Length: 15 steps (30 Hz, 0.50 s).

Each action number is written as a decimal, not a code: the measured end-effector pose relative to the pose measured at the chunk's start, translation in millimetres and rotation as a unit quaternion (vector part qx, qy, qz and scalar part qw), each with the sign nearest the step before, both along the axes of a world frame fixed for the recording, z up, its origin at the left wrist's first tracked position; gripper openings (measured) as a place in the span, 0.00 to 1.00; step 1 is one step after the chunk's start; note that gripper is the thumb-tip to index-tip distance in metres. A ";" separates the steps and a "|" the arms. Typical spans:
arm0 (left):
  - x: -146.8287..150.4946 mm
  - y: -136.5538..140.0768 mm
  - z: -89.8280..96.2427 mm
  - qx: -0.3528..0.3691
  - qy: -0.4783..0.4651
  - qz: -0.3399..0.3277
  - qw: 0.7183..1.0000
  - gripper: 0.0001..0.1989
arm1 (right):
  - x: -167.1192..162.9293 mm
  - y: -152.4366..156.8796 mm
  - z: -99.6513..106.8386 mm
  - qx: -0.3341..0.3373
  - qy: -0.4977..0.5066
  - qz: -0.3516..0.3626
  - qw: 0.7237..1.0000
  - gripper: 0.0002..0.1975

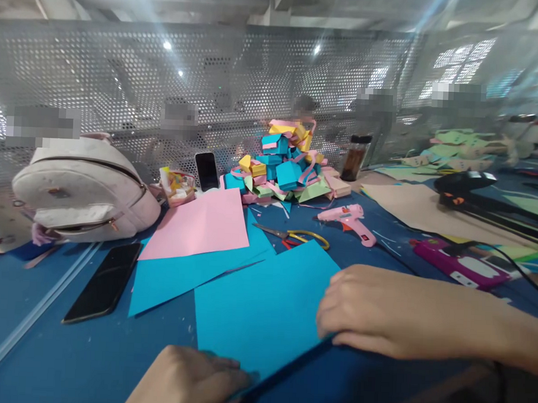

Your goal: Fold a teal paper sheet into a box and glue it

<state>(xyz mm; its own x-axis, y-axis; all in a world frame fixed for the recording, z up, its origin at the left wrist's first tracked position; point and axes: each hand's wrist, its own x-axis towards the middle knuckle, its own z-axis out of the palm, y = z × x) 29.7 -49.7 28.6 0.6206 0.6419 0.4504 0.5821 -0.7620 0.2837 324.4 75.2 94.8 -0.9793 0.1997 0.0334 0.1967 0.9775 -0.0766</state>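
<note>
A blue sheet of paper (264, 302) lies at an angle on the table in front of me. My right hand (362, 312) grips its near right edge, fingers curled over the top and thumb along the rim. At the near left corner, my left hand (199, 376) has its fingers closed on the same sheet; its fingertips are slightly blurred. Behind this sheet are another blue sheet (171, 280) and a pink sheet (201, 222) partly covering it. Scissors (294, 234) with yellow and red handles rest just past the far edge.
A pink glue gun (348, 220) and a purple box-like device (462, 263) lie to the right, with cables. Folded paper pieces (279, 166) are heaped at the back, beside a bottle (356, 158). Leftward are a black phone (102, 283) and a white backpack (86, 187).
</note>
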 end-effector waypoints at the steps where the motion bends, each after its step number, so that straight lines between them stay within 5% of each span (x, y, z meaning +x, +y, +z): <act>1: 2.5 -0.3 2.5 -0.018 -0.010 0.014 1.000 0.16 | -5.9 0.0 1.8 -0.014 -0.006 0.013 1.000 0.02; 8: -9.5 3.2 6.7 -0.055 0.044 0.204 0.976 0.26 | -53.3 19.9 -13.9 -0.020 0.033 -0.044 0.998 0.08; 10: -15.7 8.1 6.9 -0.036 0.080 0.194 0.977 0.29 | -64.1 28.4 -22.3 -0.033 0.029 -0.051 0.998 0.09; 15: -20.2 15.8 6.1 0.139 0.223 0.094 0.960 0.24 | -90.0 45.0 -40.6 -0.048 0.017 -0.074 0.996 0.09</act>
